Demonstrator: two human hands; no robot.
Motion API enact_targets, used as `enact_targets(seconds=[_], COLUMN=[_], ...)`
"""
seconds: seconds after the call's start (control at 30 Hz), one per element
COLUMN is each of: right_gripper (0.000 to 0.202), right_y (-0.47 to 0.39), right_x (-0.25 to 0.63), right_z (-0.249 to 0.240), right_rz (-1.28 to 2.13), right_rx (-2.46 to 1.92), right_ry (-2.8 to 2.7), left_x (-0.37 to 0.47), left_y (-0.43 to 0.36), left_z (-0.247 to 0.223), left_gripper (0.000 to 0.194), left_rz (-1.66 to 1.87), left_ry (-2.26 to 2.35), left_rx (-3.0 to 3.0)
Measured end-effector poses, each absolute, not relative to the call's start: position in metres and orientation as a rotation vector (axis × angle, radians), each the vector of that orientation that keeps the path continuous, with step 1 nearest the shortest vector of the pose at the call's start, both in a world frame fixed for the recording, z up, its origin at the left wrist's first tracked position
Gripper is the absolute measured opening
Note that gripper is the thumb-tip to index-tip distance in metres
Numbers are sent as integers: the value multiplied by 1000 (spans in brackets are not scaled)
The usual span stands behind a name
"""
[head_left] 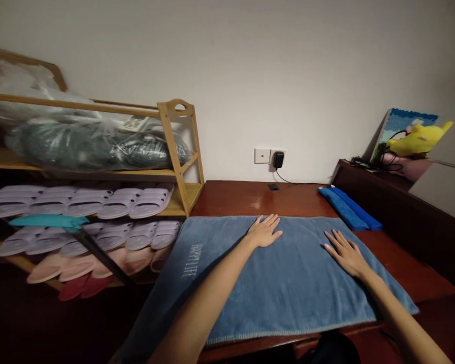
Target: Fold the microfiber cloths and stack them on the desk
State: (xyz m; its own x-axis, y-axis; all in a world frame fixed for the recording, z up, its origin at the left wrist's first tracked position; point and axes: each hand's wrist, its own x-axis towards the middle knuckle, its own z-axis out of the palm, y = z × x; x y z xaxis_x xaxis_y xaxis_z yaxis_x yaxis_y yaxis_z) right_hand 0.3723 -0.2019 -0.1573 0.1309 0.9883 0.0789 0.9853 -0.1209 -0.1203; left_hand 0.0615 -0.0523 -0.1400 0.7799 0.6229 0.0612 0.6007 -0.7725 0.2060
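Note:
A blue towel (288,288) lies spread over the dark red wooden desk (231,197), with "HAPPY LIFE" in pale letters along its left side. My left hand (263,231) rests flat near the towel's far edge, fingers together and stretched out. On the right part of the towel, my right hand (346,254) lies palm down with its fingers spread. Neither hand holds anything. Slight wrinkles run through the cloth, and its left corner hangs past the desk's edge.
Two folded blue cloths (351,208) lie at the desk's back right. A wall socket holds a black plug adapter (278,160) with a cable. To the left, a wooden rack (179,167) bears slippers (151,200) and bagged items. A yellow plush toy (419,140) sits on the right ledge.

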Motion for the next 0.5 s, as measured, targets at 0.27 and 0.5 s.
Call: enact_targets(seconds=[0.27, 0.5], right_gripper=[62, 61], right_y=[-233, -283], right_x=[340, 389], right_z=[-136, -144], right_rz=[-179, -144], right_rx=[-2090, -2200], right_ry=[-1982, -1869], left_x=[62, 56], left_y=[-47, -46], left_z=[-130, -125], left_gripper=[64, 63], left_rz=[90, 195], left_ry=[942, 1003], left_rx=[2727, 2781])
